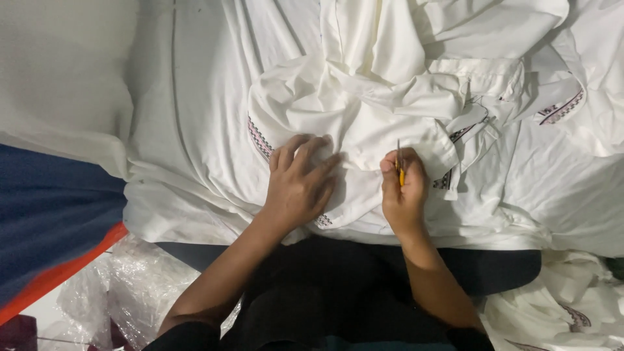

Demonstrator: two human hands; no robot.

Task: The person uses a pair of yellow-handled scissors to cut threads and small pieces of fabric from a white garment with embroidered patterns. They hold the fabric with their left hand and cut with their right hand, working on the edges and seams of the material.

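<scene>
A crumpled white garment [364,97] with narrow embroidered trim lies heaped in front of me over my lap. My left hand [300,182] rests flat on the cloth, fingers spread, pressing it down. My right hand [404,192] is closed around a small yellow-handled thread snipper [400,166], whose thin metal tip points up at a folded edge of the garment. The two hands lie close together, a little cloth between them.
More white cloth with embroidered bands [562,110] spreads to the right and lower right. A dark blue fabric with an orange stripe [52,221] lies at the left. Crinkled clear plastic bags [123,286] sit at the lower left.
</scene>
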